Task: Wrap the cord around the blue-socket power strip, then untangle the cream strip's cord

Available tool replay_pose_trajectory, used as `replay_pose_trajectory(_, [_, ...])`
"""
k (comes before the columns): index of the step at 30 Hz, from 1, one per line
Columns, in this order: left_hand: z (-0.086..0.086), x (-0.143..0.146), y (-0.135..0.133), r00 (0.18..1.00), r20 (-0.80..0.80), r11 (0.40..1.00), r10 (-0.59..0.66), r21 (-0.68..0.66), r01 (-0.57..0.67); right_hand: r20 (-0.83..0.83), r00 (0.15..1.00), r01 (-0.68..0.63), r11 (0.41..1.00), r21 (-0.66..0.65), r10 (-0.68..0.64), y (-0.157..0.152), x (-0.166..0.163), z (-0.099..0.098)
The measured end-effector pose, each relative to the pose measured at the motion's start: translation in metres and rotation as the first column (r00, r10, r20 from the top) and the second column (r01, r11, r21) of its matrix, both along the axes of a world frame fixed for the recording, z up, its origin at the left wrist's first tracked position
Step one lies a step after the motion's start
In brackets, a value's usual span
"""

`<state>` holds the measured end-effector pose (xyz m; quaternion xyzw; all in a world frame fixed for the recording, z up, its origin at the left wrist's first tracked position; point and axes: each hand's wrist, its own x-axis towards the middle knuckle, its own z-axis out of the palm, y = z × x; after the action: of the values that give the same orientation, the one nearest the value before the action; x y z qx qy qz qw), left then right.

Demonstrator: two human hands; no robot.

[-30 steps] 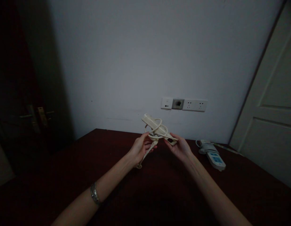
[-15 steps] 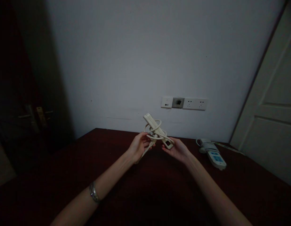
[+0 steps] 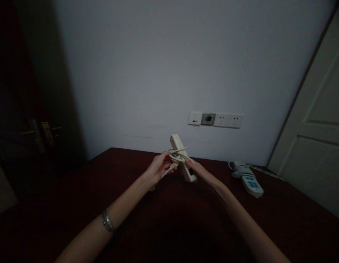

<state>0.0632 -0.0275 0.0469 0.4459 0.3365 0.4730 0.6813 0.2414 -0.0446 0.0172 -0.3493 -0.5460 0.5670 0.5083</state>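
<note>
A white power strip (image 3: 176, 141) is tilted in the air above the dark table, its far end pointing up toward the wall. Its white cord (image 3: 181, 150) loops around the middle of the strip. My left hand (image 3: 160, 166) is closed on the plug (image 3: 174, 160) and the cord beside it, left of the strip. Against the strip's right side, near its lower end, my right hand (image 3: 198, 169) grips the body, the thumb lying along it by the cord; the other fingers are mostly hidden behind.
Another power strip (image 3: 251, 184) with blue sockets, its cord wound round it, lies on the dark red table (image 3: 125, 175) at the right. Wall sockets (image 3: 228, 121) sit on the wall behind. A white door (image 3: 320, 128) stands at the right.
The strip has turned steeper, and its lower end has swung down and left. My right hand has shifted left, closer to my left hand. The cord loops look smaller.
</note>
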Motion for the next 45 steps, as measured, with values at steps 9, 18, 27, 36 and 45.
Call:
replay_pose_trajectory(9, [0.003, 0.0, -0.004, 0.999, 0.05, 1.0, -0.016, 0.015, 0.015, -0.12, 0.992, -0.049, 0.995, -0.092, 0.038, -0.006, -0.015, -0.001])
replay_pose_trajectory(18, [0.006, -0.002, -0.002, 0.979, 0.196, 0.991, -0.056, -0.111, 0.079, -0.239, 0.966, -0.142, 0.977, -0.16, 0.101, -0.009, -0.015, 0.0])
replay_pose_trajectory(27, [0.003, -0.002, -0.001, 0.947, 0.311, 0.99, -0.086, -0.082, 0.117, -0.244, 0.969, -0.1, 0.968, -0.228, 0.043, -0.014, -0.017, 0.009])
replay_pose_trajectory(36, [0.003, 0.002, -0.007, 0.91, 0.415, 0.989, 0.0, -0.134, 0.062, -0.159, 0.984, -0.112, 0.977, -0.179, 0.083, -0.013, -0.011, 0.008])
replay_pose_trajectory(45, [0.0, 0.006, -0.009, 0.92, 0.384, 0.978, 0.083, -0.207, -0.002, 0.02, 0.991, 0.13, 0.989, 0.073, -0.131, -0.002, -0.011, 0.004])
